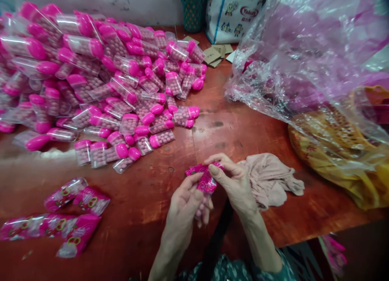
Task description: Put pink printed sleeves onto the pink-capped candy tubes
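In the head view, the left hand (pixel 184 198) grasps a clear container (pixel 199 212) of pink balls from below, apparently to steady it. The right hand (pixel 235 184) has its grip closed on a printed pink wrapper (pixel 208 183), thumb pressing it from above. Container and wrapper meet between the two hands, over the near edge of the counter (pixel 133 228), likely so that both grips can work on them together. A heap of pink-capped containers (pixel 121 82) lies ahead and to the left, and printed packs (pixel 79 234) lie apart from it, nearer the person, which seems to keep the two kinds from mixing. A crumpled cloth (pixel 269 179) rests just beside the right hand, perhaps for easy reach.
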Demonstrator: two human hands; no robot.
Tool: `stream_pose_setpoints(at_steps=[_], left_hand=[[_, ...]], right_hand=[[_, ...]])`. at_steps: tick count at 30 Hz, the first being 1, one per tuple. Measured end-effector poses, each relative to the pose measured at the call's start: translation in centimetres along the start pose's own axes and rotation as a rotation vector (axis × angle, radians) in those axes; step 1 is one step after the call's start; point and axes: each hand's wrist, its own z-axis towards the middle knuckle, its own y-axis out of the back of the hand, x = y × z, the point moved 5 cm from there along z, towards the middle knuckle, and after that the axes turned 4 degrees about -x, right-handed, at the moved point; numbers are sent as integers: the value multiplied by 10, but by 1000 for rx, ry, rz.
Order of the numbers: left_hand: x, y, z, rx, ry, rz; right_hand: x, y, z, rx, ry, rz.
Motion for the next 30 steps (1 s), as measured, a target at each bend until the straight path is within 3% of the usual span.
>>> stream_pose_setpoints(at_steps=[4,7,10,23,30], left_hand=[[-7,6,-1,-208,-397,473],[-5,3,-1,-208,-595,738],[-3,0,-3,-200,-717,825],[0,-8,-9,-231,-996,894],[2,-4,-6,-184,-978,859]], right_hand=[[5,1,-3,-143,93,-118],[9,-1,-7,-222,152,-198],[9,-2,-10,-271,138,-270],[-4,3,-12,-377,46,-399],[-18,4,-7,-286,-159,-179]])
